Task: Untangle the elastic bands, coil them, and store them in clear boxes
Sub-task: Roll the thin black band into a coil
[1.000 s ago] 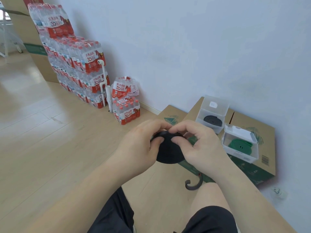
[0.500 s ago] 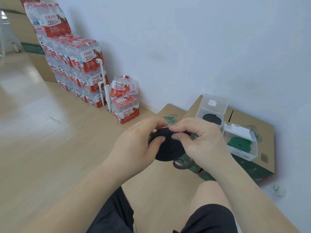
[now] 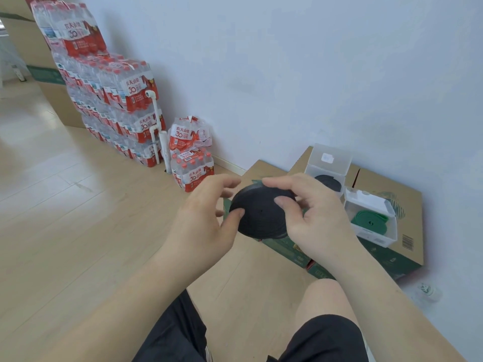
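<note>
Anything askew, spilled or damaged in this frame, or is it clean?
Nothing stands out. The left hand and right hand hold a neatly wound black elastic coil. Both clear plastic boxes sit open on the flattened cardboard, one holding a black coil, one a green coil.

Black coil's (image 3: 261, 215) right rim behind right hand (image 3: 318, 220)

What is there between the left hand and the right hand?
In the head view, the black coil lies between them: the left hand touches its left edge, the right hand grips its right side.
</note>
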